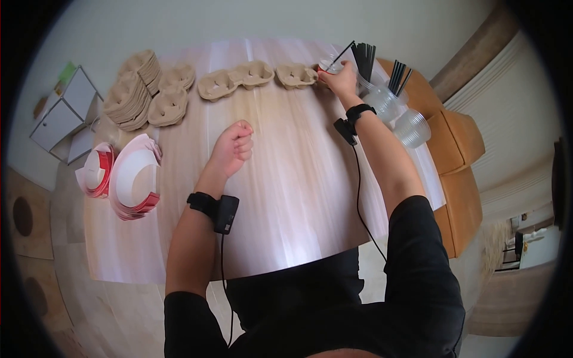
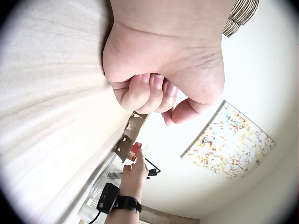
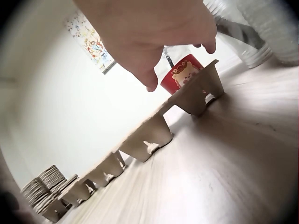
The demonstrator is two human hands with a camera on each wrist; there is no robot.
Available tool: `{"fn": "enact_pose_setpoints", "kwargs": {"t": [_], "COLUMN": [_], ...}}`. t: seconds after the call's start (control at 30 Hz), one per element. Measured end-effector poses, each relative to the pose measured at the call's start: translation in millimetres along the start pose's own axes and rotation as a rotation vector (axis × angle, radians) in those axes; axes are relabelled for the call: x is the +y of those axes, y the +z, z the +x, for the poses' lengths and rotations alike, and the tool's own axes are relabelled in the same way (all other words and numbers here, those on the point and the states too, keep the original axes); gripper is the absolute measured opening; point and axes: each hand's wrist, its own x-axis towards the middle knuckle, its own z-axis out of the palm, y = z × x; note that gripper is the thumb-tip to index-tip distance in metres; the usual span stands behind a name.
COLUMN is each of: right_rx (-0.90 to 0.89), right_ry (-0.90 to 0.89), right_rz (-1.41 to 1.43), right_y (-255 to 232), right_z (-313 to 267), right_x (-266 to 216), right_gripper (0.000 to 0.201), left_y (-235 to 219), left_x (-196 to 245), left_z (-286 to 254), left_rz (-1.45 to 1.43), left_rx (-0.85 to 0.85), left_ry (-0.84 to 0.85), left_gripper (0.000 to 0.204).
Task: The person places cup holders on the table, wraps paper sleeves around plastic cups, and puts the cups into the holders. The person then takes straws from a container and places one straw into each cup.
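My right hand (image 1: 341, 79) is at the far right of the table, beside a clear cup in a red printed sleeve (image 3: 183, 74). A black straw (image 1: 341, 56) leans up from this cup. In the right wrist view, thumb and fingers spread on either side of the cup, with a gap between thumb tip and sleeve. The cup stands at the right end of a pulp cup carrier (image 1: 295, 76), whose rim hides its lower part. Over the middle of the table my left hand (image 1: 234, 146) is curled into a fist, fingertips against the palm (image 2: 159, 86), holding nothing.
Two more pulp cup carriers (image 1: 218, 85) continue the row leftward. Stacked carriers (image 1: 126, 98) and curved red-and-white paper sleeves (image 1: 128, 179) occupy the left side. Black straws (image 1: 364, 59) and stacked clear cups (image 1: 412, 128) stand at right. A tan leather seat (image 1: 459, 179) adjoins the table.
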Motion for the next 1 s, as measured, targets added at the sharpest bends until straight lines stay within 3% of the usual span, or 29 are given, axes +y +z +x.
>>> {"fn": "enact_pose_setpoints", "kwargs": {"t": [0.03, 0.27, 0.7, 1.0], "right_rx": [0.004, 0.046, 0.046, 0.196], "right_ry": [0.055, -0.008, -0.041, -0.295], "right_rz": [-0.027, -0.119, -0.004, 0.145], "right_y": [2.1, 8.5, 5.0, -15.4], "right_z": [1.5, 6.3, 0.8, -0.2], "right_x": [-1.7, -6.0, -13.0, -28.9], "right_gripper": [0.087, 0.081, 0.073, 0.073], "left_y": [0.6, 5.8, 11.5, 11.4], "left_x": [0.3, 1.7, 1.0, -0.2], "left_z": [0.3, -1.7, -2.0, -2.0], "left_rz": [0.023, 0.097, 0.119, 0.092], "left_rx": [-0.001, -0.027, 0.017, 0.027], "left_ry": [-0.013, -0.036, -0.034, -0.030], "left_gripper": [0.007, 0.007, 0.007, 0.006]}}
